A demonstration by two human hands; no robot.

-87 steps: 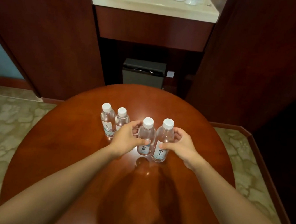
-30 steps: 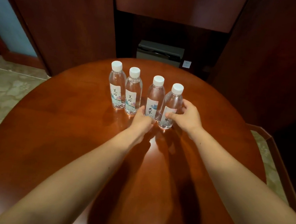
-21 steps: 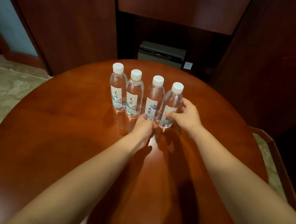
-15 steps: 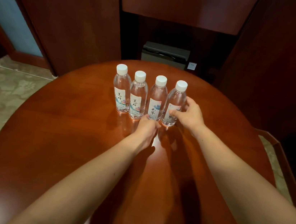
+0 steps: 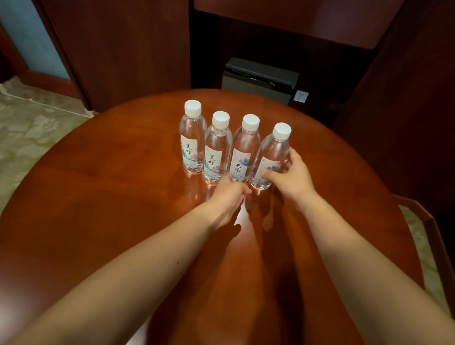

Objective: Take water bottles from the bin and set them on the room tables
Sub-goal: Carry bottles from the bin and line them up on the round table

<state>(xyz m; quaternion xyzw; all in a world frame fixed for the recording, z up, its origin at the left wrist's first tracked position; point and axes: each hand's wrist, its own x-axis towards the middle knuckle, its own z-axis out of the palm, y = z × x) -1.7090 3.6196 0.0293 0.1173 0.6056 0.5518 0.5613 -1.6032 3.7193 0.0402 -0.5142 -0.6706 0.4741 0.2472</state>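
Head view: a round, glossy reddish-brown worktop (image 5: 99, 213) fills most of the picture, and both bare forearms reach across it from the near edge. Four clear water bottles (image 5: 216, 150) with white caps and pale printed labels stand upright toward its far side, in a tight row running left to right, neighbours touching or almost touching. The leftmost bottle (image 5: 191, 141) sits slightly farther back than the second bottle (image 5: 219, 139).

The right hand (image 5: 292, 178) grasps the rightmost bottle (image 5: 274, 149) low on its body: the thumb lies across the front of the label, and the fingers (image 5: 287, 163) curl round the bottle's right side. The bottle's base rests on the worktop.

The left hand (image 5: 229, 194) lies low, just in front of the row, its back turned to the camera. Its tip meets the foot of the third bottle (image 5: 244, 151), close to the gap between that one and the second. Its fingers are hidden behind the hand itself, so I cannot tell whether they pinch the bottle's base or only touch it.

Beyond the worktop, a grey box with a dark lid (image 5: 258, 79) stands in a recess between dark wooden panels (image 5: 109, 26), with a white wall socket (image 5: 301, 96) just to its right. Pale patterned floor (image 5: 7, 143) shows on both sides of the worktop
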